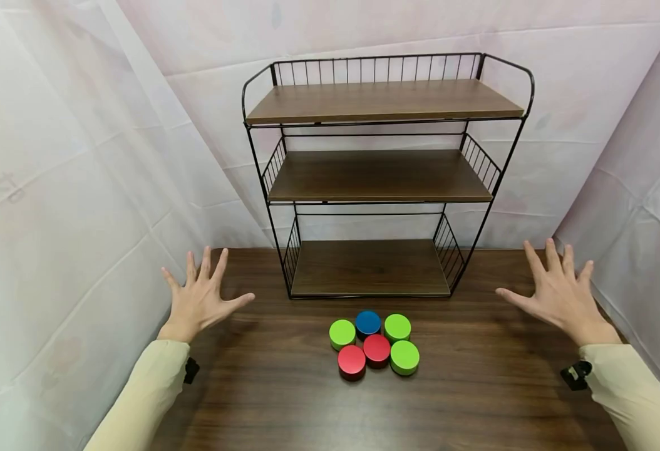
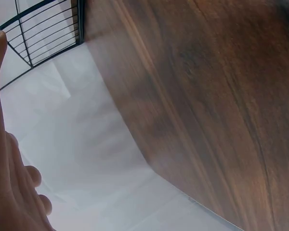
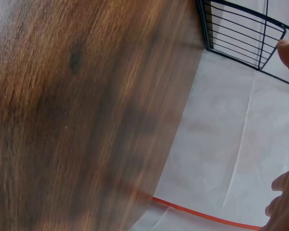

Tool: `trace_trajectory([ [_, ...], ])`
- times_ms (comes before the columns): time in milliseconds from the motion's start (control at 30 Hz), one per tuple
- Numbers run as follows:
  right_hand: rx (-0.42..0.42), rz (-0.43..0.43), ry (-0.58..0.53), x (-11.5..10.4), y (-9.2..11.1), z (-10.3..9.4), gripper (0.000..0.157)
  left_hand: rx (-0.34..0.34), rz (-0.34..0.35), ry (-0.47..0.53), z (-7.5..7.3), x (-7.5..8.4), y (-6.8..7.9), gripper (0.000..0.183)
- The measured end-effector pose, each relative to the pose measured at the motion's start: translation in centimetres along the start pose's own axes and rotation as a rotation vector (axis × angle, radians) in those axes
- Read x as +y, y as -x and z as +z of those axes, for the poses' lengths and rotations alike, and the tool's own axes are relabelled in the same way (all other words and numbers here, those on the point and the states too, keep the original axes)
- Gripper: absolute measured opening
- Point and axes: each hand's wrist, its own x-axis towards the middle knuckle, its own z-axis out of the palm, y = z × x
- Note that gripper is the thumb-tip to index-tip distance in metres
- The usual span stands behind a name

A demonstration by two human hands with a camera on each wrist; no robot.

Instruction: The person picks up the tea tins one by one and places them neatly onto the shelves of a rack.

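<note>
My left hand (image 1: pixel 199 302) is held over the left part of the table with its fingers spread, holding nothing. Over the right part, my right hand (image 1: pixel 561 297) is spread the same way and touches nothing. Between them, in the head view, several round flat-topped discs sit close together: a blue disc (image 1: pixel 367 324) at the back, a red disc (image 1: pixel 352 362) in front, a second red disc (image 1: pixel 377 349), and green discs, one green disc (image 1: pixel 342 334) on the left and another green disc (image 1: pixel 405 357) on the right. Both wrist views show only part of each hand.
Behind the discs stands a three-tier rack with a black wire frame and brown boards, its bottom shelf (image 1: pixel 371 268) near the table. The brown wooden table (image 1: pixel 285 401) is bordered by pale cloth (image 1: pixel 82 188) at the back and both sides.
</note>
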Motion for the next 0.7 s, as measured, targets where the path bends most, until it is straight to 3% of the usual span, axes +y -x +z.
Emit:
trace_trajectory([
  [400, 0.013, -0.012, -0.029, -0.7, 0.1, 0.0, 0.115, -0.006, -0.036, 0.047, -0.7, 0.0, -0.2, 0.112],
  [700, 0.014, -0.004, -0.052, -1.2, 0.5, 0.1, 0.114, 0.02, -0.055, 0.144, -0.8, 1.4, -1.0, 0.109],
])
